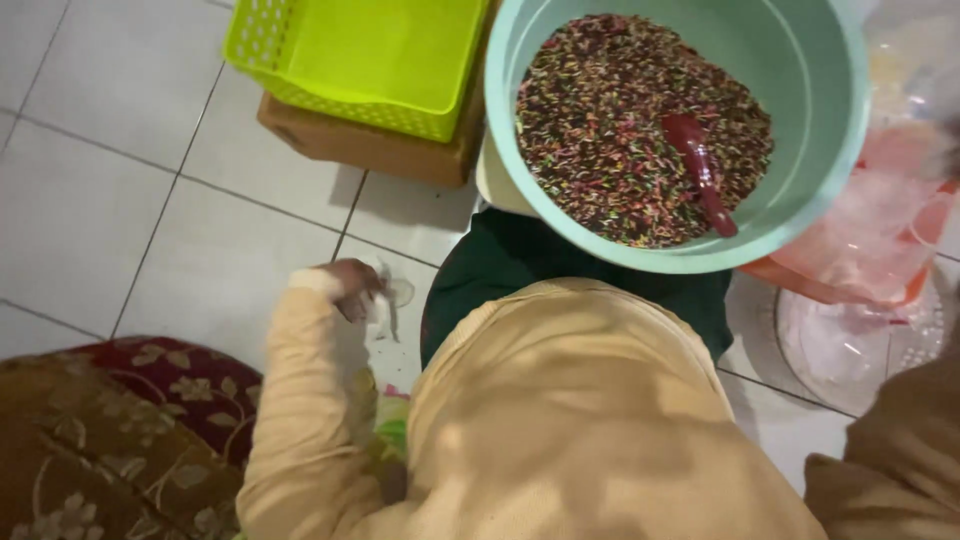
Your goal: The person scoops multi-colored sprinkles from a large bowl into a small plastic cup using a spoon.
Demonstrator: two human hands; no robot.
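Note:
My left hand [350,287] reaches out of a beige sleeve to the white tiled floor, fingers closed on a small clear plastic piece [392,296] that lies on the tile. Beyond it stands a mint-green bowl [820,150] filled with multicoloured sprinkle-like grains [600,130]. A dark red spoon [702,170] rests in the grains, handle toward me. The bowl sits over a dark green cloth [490,270]. My right hand is out of sight; only a brown sleeve [900,470] shows at the lower right.
A lime-green plastic basket [300,60] sits on a cardboard box [370,150] at the back. Pink and clear plastic bags [880,220] lie right of the bowl over a clear round perforated lid [860,350]. A dark red floral cushion [120,430] lies at the lower left.

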